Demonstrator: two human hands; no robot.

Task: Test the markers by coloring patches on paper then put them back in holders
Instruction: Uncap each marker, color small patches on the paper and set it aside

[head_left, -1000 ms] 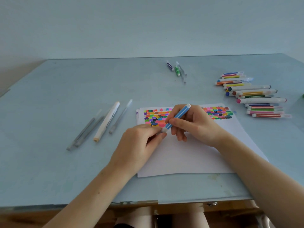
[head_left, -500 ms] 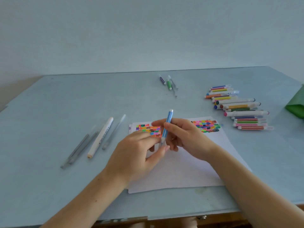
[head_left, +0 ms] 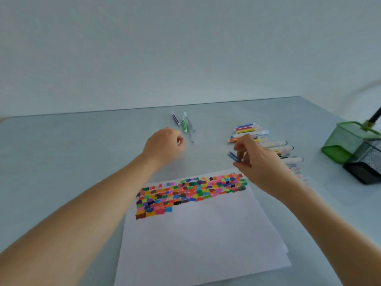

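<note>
- One blue marker pinched in right hand, near marker pile on desk.
- Left hand curled, contents unclear.
- Marker prob. light, stiff, smooth plastic; grip mid-barrel.

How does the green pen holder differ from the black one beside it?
The green holder is bright green and stands farther from the person; the black holder is dark and nearer. A dark stick leans out over the green holder; nothing shows rising from the black one. Both look like mesh boxes touching at the table's right edge.
</note>
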